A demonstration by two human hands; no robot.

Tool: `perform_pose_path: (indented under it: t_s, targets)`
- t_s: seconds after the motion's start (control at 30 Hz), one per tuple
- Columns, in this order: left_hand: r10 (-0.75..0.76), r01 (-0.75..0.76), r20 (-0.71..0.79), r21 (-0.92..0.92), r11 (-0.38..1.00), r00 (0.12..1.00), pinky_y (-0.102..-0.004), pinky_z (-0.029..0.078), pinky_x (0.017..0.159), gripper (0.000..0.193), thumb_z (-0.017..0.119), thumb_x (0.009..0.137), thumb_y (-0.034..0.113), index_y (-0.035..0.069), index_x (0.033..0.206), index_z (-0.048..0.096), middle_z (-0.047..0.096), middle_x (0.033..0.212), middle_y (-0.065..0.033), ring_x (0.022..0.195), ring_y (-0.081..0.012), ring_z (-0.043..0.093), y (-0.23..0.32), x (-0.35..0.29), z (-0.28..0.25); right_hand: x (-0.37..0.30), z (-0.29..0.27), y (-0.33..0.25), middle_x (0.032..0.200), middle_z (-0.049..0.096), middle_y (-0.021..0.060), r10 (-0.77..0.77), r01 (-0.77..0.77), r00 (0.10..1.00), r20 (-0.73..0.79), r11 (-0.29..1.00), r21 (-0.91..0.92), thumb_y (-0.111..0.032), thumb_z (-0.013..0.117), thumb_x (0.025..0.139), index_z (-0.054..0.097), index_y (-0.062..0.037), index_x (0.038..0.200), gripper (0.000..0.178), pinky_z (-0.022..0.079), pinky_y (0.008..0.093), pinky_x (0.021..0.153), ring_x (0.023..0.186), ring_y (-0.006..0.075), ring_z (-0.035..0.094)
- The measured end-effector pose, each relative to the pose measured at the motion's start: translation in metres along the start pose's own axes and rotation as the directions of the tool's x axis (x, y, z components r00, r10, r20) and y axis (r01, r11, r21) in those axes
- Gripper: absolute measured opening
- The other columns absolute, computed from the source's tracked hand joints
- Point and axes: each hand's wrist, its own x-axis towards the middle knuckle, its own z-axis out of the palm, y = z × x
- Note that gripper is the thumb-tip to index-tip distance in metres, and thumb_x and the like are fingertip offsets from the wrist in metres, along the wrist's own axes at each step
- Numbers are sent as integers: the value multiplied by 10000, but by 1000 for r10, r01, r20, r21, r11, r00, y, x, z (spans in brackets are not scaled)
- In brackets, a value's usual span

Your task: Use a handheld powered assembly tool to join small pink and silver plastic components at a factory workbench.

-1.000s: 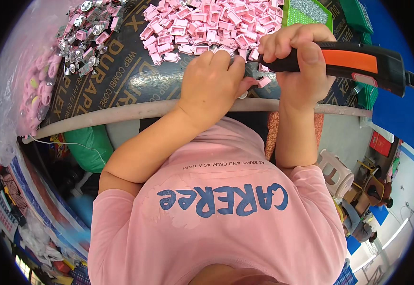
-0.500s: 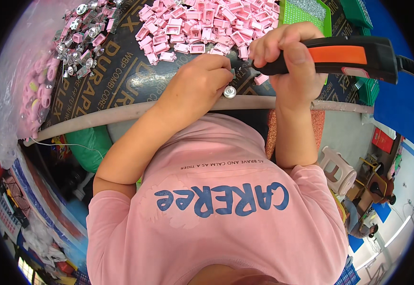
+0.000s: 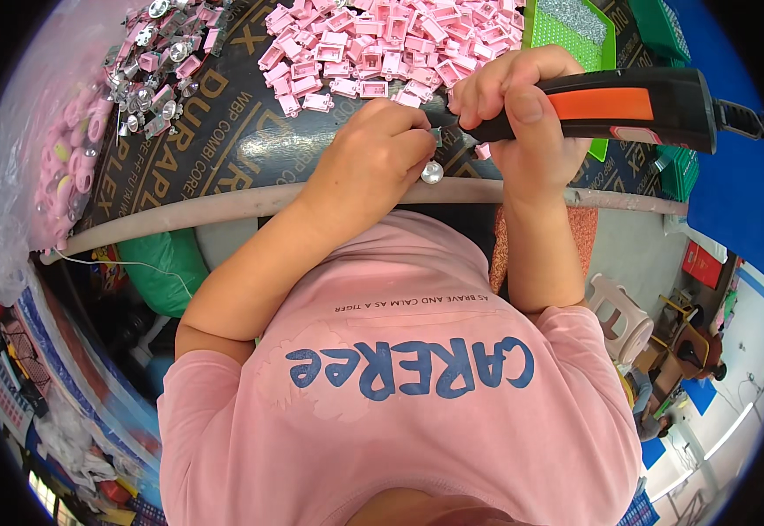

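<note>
My right hand [image 3: 531,114] is wrapped round a black and orange electric screwdriver [image 3: 662,105], thumb along its side. The tool lies almost level, its narrow end pointing left at my left fingers. My left hand [image 3: 378,153] is closed in a pinch on a small part with a round silvery reflector [image 3: 432,171], which sticks out below the fingertips. Fingers hide the rest of that part. Bit and part meet or nearly meet; contact cannot be made out. Beyond my hands lies a heap of small pink plastic casings [image 3: 391,44].
At the far left is a pile of pink and silver assemblies [image 3: 159,70], beside a clear plastic bag [image 3: 67,175] of pink pieces. A green tray [image 3: 608,53] holds many tiny silvery pieces. Dark green baskets [image 3: 680,171] stand at right. The table's pale edge [image 3: 251,203] curves before me.
The screwdriver and my right hand have shifted slightly left, bringing the bit nearer my left fingers. The reflector has tilted and moved a little right. My left hand keeps its pinch.
</note>
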Motion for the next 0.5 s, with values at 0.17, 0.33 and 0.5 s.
perform_pose_path:
  t_s: [0.17, 0.33, 0.5]
  targets:
    - [8, -8, -5, -9, 1000, 1000, -420, 580, 859, 243, 825, 738, -28, 35, 954, 734, 735, 1085, -98, 991, -327, 678, -1, 0, 1, -1, 1, -1, 798, 725, 71, 11, -11, 1000, -10, 999, 33, 53, 805, 855, 647, -20, 899, 179, 542, 257, 614, 659, 120, 673]
    - [21, -21, -29, -5, 1000, 999, -431, 562, 865, 208, 800, 734, -16, 33, 919, 719, 712, 1023, -101, 973, -334, 663, 0, 1, 4, -1, -6, 0, 812, 724, 58, -11, 17, 999, 51, 994, -111, 53, 809, 830, 669, -4, 926, 178, 536, 250, 628, 676, 114, 669]
    - [28, -28, -35, 1, 1000, 999, -441, 544, 877, 181, 772, 726, -5, 28, 889, 699, 675, 962, -103, 952, -337, 639, 0, 4, 6, -5, 1, 9, 817, 722, 50, -47, 52, 997, 60, 995, -91, 56, 812, 799, 681, 11, 947, 202, 535, 246, 645, 694, 105, 670]
